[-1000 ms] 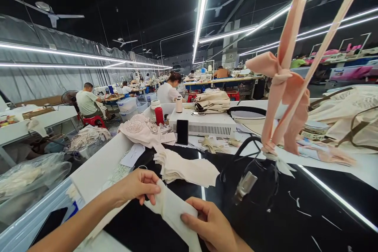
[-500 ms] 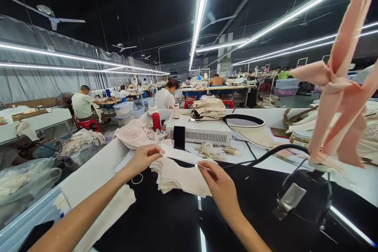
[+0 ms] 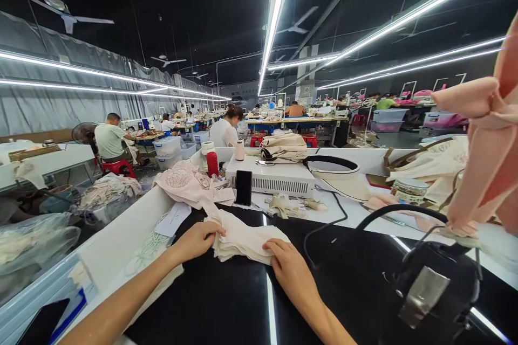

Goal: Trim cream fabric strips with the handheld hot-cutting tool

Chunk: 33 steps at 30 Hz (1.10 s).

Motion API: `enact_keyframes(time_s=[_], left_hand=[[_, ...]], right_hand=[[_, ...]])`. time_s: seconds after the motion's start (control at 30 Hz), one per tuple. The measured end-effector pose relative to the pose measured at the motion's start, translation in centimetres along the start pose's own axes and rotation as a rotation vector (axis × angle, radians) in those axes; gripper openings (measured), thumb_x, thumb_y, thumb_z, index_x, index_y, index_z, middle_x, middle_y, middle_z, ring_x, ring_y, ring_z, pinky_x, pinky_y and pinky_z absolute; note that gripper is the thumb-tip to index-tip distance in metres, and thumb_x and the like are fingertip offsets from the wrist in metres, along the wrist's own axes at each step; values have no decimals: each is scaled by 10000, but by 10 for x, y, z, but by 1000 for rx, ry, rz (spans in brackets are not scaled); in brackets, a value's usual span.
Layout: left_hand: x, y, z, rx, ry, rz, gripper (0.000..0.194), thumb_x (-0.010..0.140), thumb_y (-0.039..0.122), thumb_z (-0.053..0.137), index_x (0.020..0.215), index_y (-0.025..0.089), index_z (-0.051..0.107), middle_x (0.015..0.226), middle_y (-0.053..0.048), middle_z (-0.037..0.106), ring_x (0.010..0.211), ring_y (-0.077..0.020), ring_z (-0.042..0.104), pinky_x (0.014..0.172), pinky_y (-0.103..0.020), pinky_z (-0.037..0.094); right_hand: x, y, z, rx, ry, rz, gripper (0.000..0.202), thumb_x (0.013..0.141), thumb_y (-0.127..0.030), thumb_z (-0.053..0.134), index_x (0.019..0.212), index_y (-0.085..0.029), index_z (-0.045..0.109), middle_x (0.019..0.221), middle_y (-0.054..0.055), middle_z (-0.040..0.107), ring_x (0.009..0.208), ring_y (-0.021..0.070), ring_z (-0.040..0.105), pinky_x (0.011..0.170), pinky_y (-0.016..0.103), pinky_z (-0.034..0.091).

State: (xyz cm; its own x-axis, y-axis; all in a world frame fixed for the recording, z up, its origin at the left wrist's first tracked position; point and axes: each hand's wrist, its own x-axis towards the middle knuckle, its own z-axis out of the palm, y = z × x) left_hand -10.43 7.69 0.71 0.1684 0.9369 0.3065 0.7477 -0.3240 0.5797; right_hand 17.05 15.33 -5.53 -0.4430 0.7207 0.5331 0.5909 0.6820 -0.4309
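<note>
Both hands lay on a stack of cream-coloured cut fabric pieces (image 3: 246, 240) resting on the glossy black worktop (image 3: 226, 307): the left hand (image 3: 196, 240) pinched the stack's left edge between thumb and curled fingers, while the right hand (image 3: 289, 269) pressed flat on its near right corner, fingers spread and gripping nothing. That stack sat near the front of the black surface, just in front of a pale pink crumpled garment (image 3: 188, 186) and a white paper slip (image 3: 173, 219) lying at the edge of the white table border (image 3: 121, 242)

Behind the stack a dark upright smartphone (image 3: 243, 187) leaned against a white ventilated metal box (image 3: 273, 178), with a red cylindrical bottle (image 3: 212, 164) and a white thread cone (image 3: 240, 150) beside it. A folded beige cloth bundle (image 3: 284, 146) rested on top of the box. To the right, a black electric iron with a metal plate (image 3: 433, 285) sat on the worktop, its black cord (image 3: 324, 226) trailing across the surface, and a peach-pink knotted fabric ribbon (image 3: 481, 135) hung close to the camera. Farther back, a person in a white shirt (image 3: 225, 130) and a person in a pale green shirt on a red stool (image 3: 109, 143) sat at other tables under long white ceiling strip lights (image 3: 277, 5)
</note>
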Motion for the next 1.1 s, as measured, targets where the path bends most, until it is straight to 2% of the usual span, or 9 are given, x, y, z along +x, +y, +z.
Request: enact_keyframes(time_s=[0.23,0.37,0.47,0.6,0.7,0.8,0.9,1.0,1.1], left_hand=[[19,19,-6,62,112,-8,375,955,144,398,1145,204,716,1215,-53,733,1144,-215,661,1053,-338,477],[32,27,11,87,51,6,332,996,218,461,1244,197,681,1362,-66,667,1307,-220,575,1179,-359,381],[33,26,24,111,-24,-19,313,970,209,530,1231,171,698,1359,-90,672,1346,-231,556,1194,-356,368],[23,24,17,134,-7,-68,389,994,298,555,1363,198,626,1491,-70,575,1404,-214,502,1199,-328,354],[8,19,-12,172,43,-135,349,1024,326,495,1321,229,650,1439,-39,617,1335,-205,553,1143,-303,399],[-19,6,-46,249,67,-275,268,1017,290,470,1110,225,713,1151,-33,736,1078,-205,664,974,-304,487],[-57,-7,-69,346,73,-461,198,1004,277,519,965,182,689,969,-47,717,906,-203,657,867,-339,503],[-93,-15,-74,400,32,-607,200,996,335,623,932,150,662,932,-32,681,875,-191,650,857,-379,520],[-115,-19,-67,414,16,-711,241,994,383,646,945,147,658,936,-28,671,879,-189,651,861,-390,531]], right_hand=[[-1,-13,-1,-218,38,-31,522,852,38,410,1190,-208,723,1170,90,735,1034,273,666,923,407,514],[-3,-16,3,-276,21,-76,537,847,53,420,1193,-221,726,1160,83,739,1033,267,677,906,386,528],[-4,-14,6,-289,1,-109,511,850,52,410,1135,-203,749,1110,92,752,987,276,691,885,402,547],[-8,-14,2,-269,-12,-161,514,844,35,400,1168,-180,736,1131,106,747,1018,288,699,908,433,572],[-15,-21,-6,-195,-41,-231,504,836,4,406,1151,-217,732,1151,88,740,1034,266,710,900,410,597],[-25,-33,-15,-85,-52,-249,447,867,-43,405,1088,-242,739,1133,85,741,1035,253,723,885,397,614],[-38,-41,-19,20,-86,-256,375,912,-114,430,1041,-269,747,1135,83,741,1036,248,736,859,376,629],[-48,-43,-18,102,-153,-262,338,943,-165,450,1050,-294,743,1172,76,731,1068,238,734,873,358,628],[-56,-44,-15,166,-213,-249,325,963,-187,451,1052,-307,739,1199,72,720,1093,234,727,896,351,620]])
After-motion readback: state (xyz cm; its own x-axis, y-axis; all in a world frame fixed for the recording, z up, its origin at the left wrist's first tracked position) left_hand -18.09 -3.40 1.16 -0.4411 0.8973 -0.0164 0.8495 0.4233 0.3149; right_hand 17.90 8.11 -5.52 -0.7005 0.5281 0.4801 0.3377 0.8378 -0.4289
